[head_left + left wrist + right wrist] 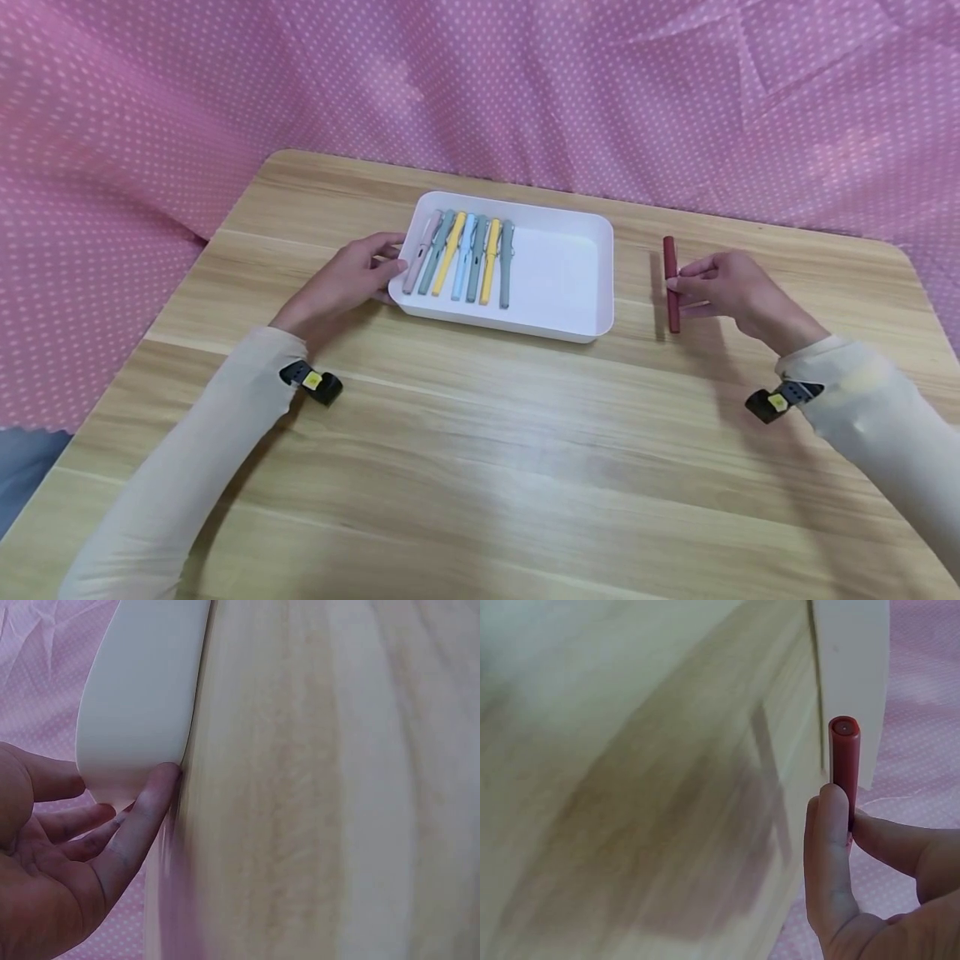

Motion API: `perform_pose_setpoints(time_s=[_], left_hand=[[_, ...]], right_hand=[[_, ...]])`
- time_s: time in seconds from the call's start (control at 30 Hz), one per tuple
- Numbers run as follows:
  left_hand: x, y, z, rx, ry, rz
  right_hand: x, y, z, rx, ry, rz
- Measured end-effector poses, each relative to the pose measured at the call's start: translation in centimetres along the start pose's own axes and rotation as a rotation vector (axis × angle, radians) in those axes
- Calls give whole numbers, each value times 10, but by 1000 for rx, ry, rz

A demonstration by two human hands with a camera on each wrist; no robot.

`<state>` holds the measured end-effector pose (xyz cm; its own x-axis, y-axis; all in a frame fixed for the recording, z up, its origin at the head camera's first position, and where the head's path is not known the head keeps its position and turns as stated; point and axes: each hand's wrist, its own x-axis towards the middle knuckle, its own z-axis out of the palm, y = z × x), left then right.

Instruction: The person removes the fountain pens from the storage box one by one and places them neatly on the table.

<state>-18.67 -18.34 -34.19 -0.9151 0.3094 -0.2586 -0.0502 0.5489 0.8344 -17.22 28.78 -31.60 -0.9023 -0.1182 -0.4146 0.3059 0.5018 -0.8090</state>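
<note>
Red pen pinched in right hand, white tray gripped by left hand

White tray: cut off by top edge, 2 wrist views.
Red pen: far end hidden by right hand, right wrist view.
Left hand: cropped, left wrist view.
2 pale sleeves: cropped, head view.
2 yellow labels: markings too small to read.

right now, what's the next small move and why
Probably carry the red pen left, over the bare right part of the tray: the right hand pinches it just outside, seven pens lie toward the left, and the left hand holds that end.
</note>
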Motion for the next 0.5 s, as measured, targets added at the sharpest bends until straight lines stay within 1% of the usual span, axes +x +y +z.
perform_pose_setpoints(time_s=[0.07,0.27,0.5], left_hand=[[0,1,-1,-7,-5,4],[1,2,-2,-29,-18,11],[1,4,-3,-28,-15,-17]], right_hand=[[1,3,-1,1,-10,7],[3,9,-9,-47,-26,24],[5,13,-15,-49,-60,67]])
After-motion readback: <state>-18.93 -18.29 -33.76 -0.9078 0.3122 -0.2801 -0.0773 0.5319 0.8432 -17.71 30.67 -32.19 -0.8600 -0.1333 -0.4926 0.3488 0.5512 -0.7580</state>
